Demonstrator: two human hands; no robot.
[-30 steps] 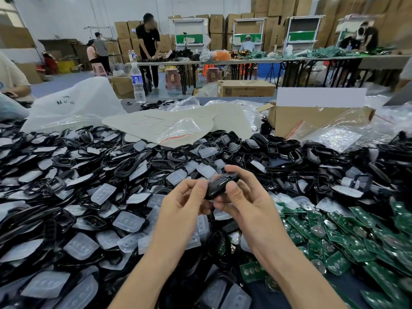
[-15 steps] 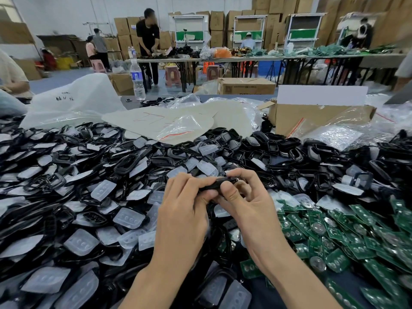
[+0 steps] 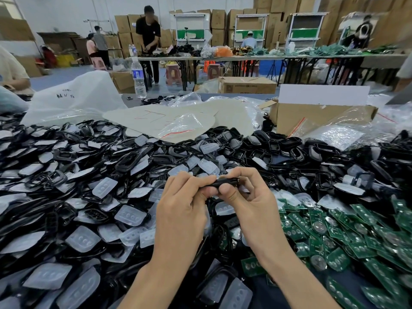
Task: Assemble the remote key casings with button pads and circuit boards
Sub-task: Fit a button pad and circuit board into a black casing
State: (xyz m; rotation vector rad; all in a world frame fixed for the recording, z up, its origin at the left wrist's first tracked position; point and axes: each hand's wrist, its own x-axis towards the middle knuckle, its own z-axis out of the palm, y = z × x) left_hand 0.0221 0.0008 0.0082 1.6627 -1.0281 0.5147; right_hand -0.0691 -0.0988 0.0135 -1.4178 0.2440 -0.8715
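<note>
Left hand [image 3: 180, 210] and right hand [image 3: 254, 206] pinch casing [image 3: 225, 182] over pads [image 3: 131, 215], boards [image 3: 334, 233].

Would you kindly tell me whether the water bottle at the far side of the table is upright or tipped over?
Upright: the water bottle stands on its base, with its cap at the top and its label band level.

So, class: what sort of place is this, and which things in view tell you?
Probably a factory assembly hall: heaped black casings, green circuit boards, stacked cardboard boxes behind long worktables.
</note>
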